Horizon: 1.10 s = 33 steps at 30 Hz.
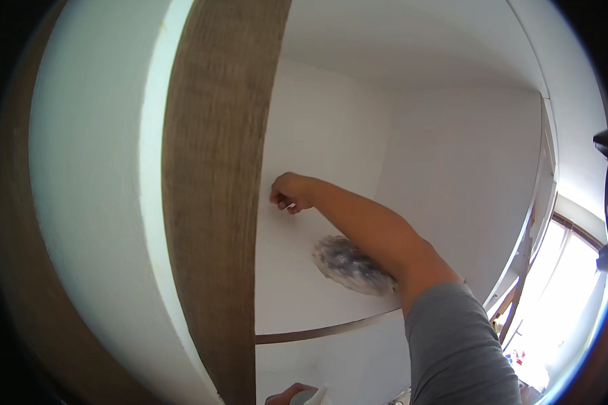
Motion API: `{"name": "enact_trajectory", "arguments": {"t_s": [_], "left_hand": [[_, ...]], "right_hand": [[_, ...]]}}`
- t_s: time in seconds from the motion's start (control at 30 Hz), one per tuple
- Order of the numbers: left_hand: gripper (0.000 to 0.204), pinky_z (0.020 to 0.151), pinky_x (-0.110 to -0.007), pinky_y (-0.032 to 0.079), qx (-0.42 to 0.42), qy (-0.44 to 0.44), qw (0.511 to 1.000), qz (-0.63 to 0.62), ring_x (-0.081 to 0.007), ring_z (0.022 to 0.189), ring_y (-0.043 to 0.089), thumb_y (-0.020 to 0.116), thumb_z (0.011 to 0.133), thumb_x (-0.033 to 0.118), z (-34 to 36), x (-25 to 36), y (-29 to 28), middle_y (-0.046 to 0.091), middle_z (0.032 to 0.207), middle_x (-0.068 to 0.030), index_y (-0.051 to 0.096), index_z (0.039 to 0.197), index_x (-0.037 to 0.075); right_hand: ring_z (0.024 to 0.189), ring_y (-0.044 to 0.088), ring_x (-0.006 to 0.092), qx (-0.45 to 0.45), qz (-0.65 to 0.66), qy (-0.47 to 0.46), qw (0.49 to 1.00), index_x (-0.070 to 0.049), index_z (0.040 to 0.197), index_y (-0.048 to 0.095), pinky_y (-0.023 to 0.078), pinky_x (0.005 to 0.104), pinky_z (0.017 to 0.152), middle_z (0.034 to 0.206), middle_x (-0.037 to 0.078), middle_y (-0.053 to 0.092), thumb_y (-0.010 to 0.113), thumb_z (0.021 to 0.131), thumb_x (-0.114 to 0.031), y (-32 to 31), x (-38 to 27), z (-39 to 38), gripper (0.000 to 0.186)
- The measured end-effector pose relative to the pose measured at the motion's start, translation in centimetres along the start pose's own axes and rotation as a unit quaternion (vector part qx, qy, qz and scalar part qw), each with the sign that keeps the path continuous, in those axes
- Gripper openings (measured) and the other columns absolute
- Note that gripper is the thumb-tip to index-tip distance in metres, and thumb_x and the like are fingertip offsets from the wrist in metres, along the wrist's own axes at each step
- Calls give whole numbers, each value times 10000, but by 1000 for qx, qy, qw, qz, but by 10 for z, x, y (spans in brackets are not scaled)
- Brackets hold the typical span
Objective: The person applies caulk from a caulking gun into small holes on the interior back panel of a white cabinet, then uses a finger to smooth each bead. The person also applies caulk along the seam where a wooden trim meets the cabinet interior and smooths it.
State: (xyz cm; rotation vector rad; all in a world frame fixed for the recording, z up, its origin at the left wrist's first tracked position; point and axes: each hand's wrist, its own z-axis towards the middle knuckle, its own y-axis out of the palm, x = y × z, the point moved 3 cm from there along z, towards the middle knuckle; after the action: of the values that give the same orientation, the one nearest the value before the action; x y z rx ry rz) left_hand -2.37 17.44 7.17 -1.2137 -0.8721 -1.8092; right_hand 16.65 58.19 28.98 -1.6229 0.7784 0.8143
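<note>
Head view: white cupboard [446,155] with the right arm extended into it from the lower right.
Right hand [292,194]: fingers curled inward close to the white inner wall; a small pale patch shows at the fingertips, and I cannot tell whether it is something pinched or the wall behind, nor whether the hand touches the wall.
Left hand [286,395]: well below the right hand, mostly cut off by the lower edge, its visible part bent around a grey and white container [304,397].
Container's direction: white spout just right of the left hand's grip, slanting up and to the right; the body runs out of sight, so its long axis cannot be told.
Bundle [351,265]: dark grey in the middle, whitish at the rim, below and right of the right hand, partly behind the forearm [365,219]; long axis slopes from upper left to lower right.
Shelf edge [331,331]: between the two hands, below the bundle.
Wooden post [213,169]: upright just left of the right hand, bounding the opening on that side.
Grey sleeve [459,344]: lower right of the right hand, covering part of the cupboard.
Window [557,270]: bright, far to the right of both hands.
</note>
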Motion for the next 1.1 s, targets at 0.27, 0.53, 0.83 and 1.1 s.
{"name": "enact_trajectory", "arguments": {"t_s": [0.27, 0.53, 0.83, 1.1], "left_hand": [[461, 794, -337, 569, -37, -30, 998, 31, -145, 881, 677, 925, 747, 154, 5, 1, 0, 725, 950, -29, 675, 1115, 33], [458, 800, -327, 563, -27, -31, 999, -24, -125, 902, 668, 920, 761, 158, 3, -1, -1, 713, 955, -23, 665, 1126, 49], [436, 801, -315, 555, -30, -20, 998, -52, -115, 902, 652, 908, 777, 148, 2, -4, 1, 709, 962, -23, 663, 1122, 45], [412, 803, -312, 546, -42, -14, 999, -19, -108, 883, 633, 904, 786, 148, -1, 4, -2, 690, 929, -10, 657, 1099, 45]], "right_hand": [[653, 530, 154, 53, 27, 63, 996, -55, 934, 651, 471, 385, 657, 782, 26, 606, 545, 990, -113, -76, 49, -50, 133], [672, 550, 171, 52, -11, 67, 996, -77, 863, 630, 452, 387, 644, 779, 44, 608, 545, 962, -102, -75, 54, -43, 132], [606, 539, 175, 91, -66, 91, 990, -102, 849, 572, 387, 368, 569, 750, 59, 597, 577, 903, -136, -57, 44, -8, 63], [488, 372, 153, 119, -91, 99, 984, -139, 790, 456, 248, 387, 508, 635, 28, 412, 523, 960, -188, -31, 42, 46, 189]]}}
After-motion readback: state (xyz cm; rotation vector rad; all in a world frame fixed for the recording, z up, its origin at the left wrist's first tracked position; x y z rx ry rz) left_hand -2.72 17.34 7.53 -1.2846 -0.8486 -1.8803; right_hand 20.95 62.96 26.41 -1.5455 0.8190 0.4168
